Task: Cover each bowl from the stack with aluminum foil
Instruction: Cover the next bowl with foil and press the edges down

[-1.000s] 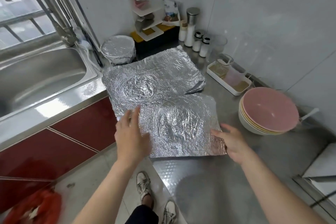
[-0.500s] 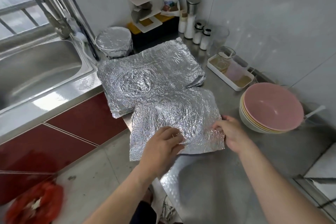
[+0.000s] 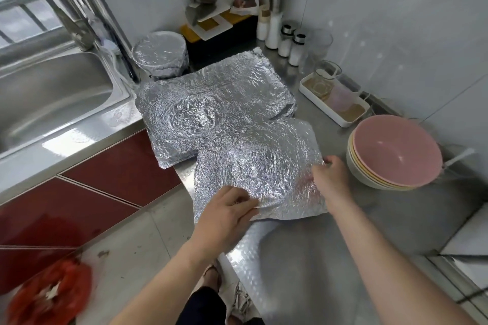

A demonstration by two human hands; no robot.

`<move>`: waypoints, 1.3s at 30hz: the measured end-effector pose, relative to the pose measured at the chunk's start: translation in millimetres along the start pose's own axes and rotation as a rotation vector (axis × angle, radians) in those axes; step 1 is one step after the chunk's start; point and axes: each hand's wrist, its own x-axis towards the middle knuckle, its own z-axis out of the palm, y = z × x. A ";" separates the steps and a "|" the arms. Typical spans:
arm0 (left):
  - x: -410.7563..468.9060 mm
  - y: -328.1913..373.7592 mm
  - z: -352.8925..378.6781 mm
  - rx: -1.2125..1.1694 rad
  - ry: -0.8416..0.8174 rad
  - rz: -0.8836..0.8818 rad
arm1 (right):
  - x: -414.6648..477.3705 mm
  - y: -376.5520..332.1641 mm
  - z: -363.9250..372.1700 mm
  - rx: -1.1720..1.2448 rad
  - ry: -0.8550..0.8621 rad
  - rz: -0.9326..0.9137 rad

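Note:
A crinkled foil sheet lies at the steel counter's front edge, partly lifted. My left hand pinches its near edge. My right hand grips its right edge. Behind it a larger pile of foil sheets lies flat, overhanging the counter edge. A stack of bowls, pink one on top, stands at the right. One foil-covered bowl sits at the back next to the sink.
The sink with its faucet is at the left. A white tray with glass cups, shakers and a corner shelf line the back wall. Bare counter lies near me. Something red is on the floor.
My left hand moved from flat on the foil to pinching its near edge. Both hands pulled the top sheet toward me and to the right, off the pile.

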 end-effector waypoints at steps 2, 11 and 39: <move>1.9 -0.6 0.4 0.016 0.003 0.029 | 0.2 -1.2 1.8 -0.096 0.043 -0.030; 9.9 4.1 5.7 0.090 0.009 0.065 | -40.2 2.7 9.4 -0.562 0.040 -1.203; 8.4 27.4 15.6 0.237 0.020 0.008 | -14.3 32.6 3.2 -0.761 -0.107 -1.669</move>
